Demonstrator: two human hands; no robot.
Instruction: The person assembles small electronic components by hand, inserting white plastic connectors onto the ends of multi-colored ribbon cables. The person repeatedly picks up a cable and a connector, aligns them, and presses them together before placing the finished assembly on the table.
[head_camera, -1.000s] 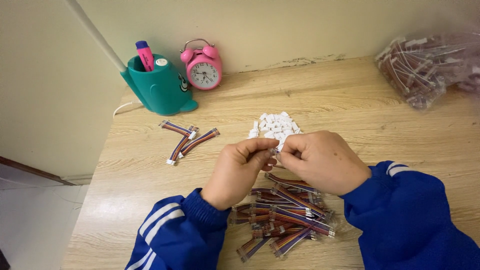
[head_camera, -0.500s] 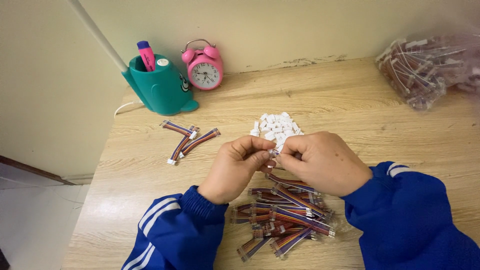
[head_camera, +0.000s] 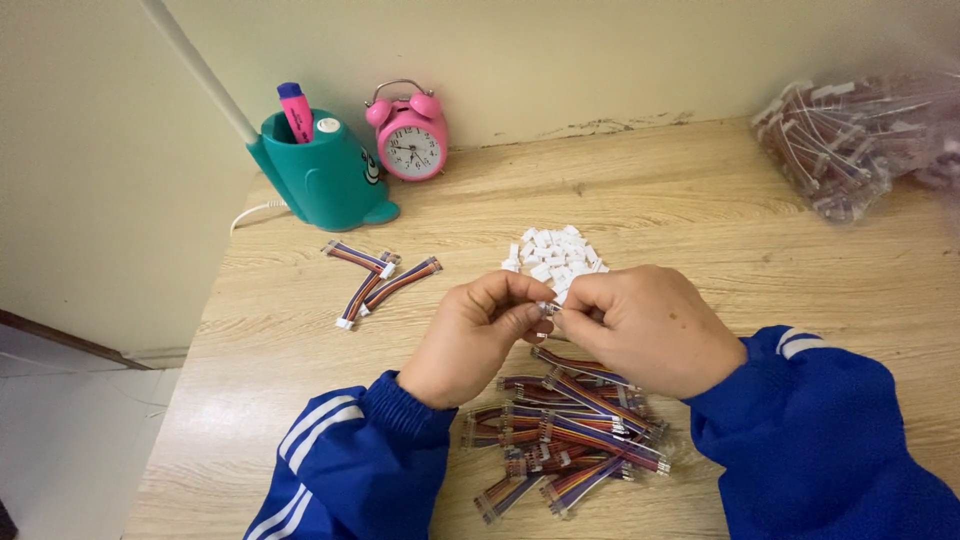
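Nearest me, just under my wrists, lies the heap of striped ribbon cables (head_camera: 565, 430); they overlap too much for a sure count, but I make it well over a dozen. Above it my left hand (head_camera: 475, 335) and right hand (head_camera: 650, 325) meet fingertip to fingertip. Each is pressed into a pinch, and between them is a small white connector (head_camera: 547, 307) with what looks like a cable end, mostly hidden by my fingers.

To do this well, I think I should keep both wrists low over the tabletop (head_camera: 700, 220) for steadiness, hold the connector square to the cable end rather than tilted, and push straight in with the thumb. The piece is tiny and could slip or go in crooked if I squeeze from the side.

Just beyond my fingertips is the pile of white connectors (head_camera: 555, 252), perhaps twenty or more, too small to count exactly. To the left, apart from the heap, lie three separate cables (head_camera: 375, 280), two of them crossing.

Farther back there is one teal pen holder (head_camera: 325, 180) with one pink marker (head_camera: 296, 110) in it, one pink alarm clock (head_camera: 410, 140) just beside it, and at the far right one clear bag of cables (head_camera: 860, 140), its contents uncountable.
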